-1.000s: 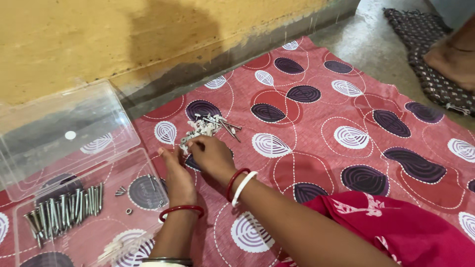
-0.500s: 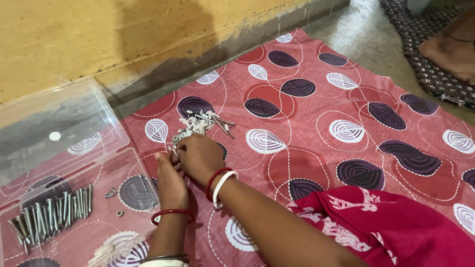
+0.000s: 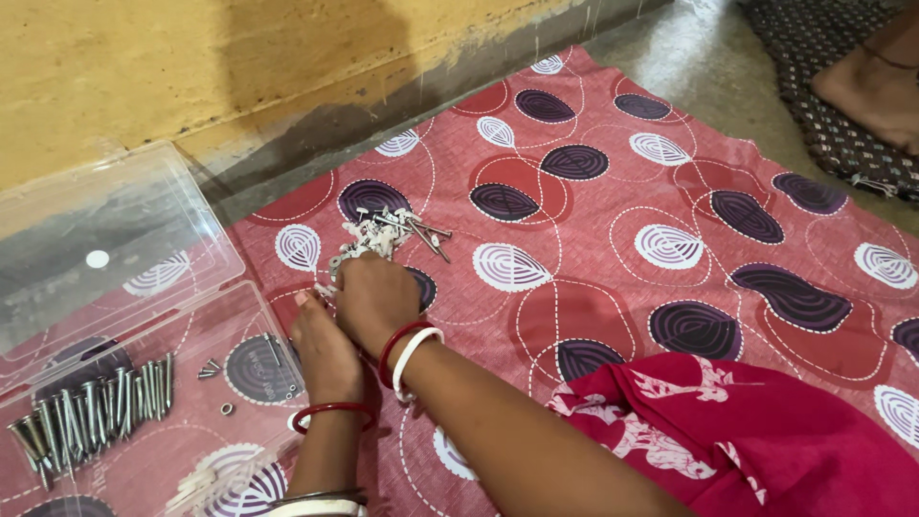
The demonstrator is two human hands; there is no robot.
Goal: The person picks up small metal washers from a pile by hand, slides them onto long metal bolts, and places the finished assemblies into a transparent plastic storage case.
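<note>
Cloth covers most of the floor: a red sheet, soft and slightly rumpled, printed with dark purple ovals, white leaf shapes and dotted white lines. Behind it runs a rough yellow wall with a grey, worn base. On the cloth's left edge sits a clear plastic box, hard and glossy, with its hinged lid thrown back toward the wall. A row of long steel bolts lies side by side in the box's near left part, and a few small loose nuts and short screws are scattered to their right.

Both hands rest close together on the cloth, just right of the box. The right hand is curled knuckles-up, with red and white bangles at the wrist; its fingertips are hidden beneath it, so I cannot tell whether it grips anything. The left hand lies touching it on the box side, fingers bent toward the cloth, with a red bangle on the wrist; its grasp cannot be made out either.

The pile of mixed metal fasteners, small bright screws and pale washers in a tangled heap, lies on the cloth directly beyond the right hand's knuckles, its near edge reaching the fingers.
</note>
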